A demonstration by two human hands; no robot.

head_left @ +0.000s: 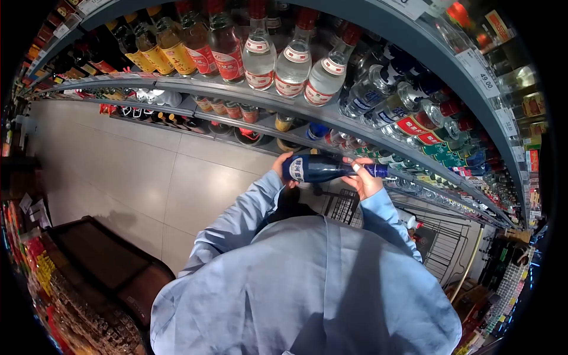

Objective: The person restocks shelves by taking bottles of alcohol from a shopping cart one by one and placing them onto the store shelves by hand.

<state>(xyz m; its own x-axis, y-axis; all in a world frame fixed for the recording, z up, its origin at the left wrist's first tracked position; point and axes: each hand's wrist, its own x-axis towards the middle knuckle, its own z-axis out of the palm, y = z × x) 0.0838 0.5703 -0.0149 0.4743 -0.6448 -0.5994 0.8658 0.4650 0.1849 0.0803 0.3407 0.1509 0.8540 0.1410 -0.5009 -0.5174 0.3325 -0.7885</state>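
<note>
Holding the dark blue bottle (324,168) crosswise in the head view, I have the left hand (284,167) closed about its base and the right hand (363,179) closed near its neck, which points right. Its pale label (297,170) faces the camera. The bottle is in front of the shelf (269,98), apart from the clear bottles (293,64) standing there. Right of my right sleeve (386,216) I see a wire cart (445,235); tiled floor (127,160) spreads to the left.
</note>
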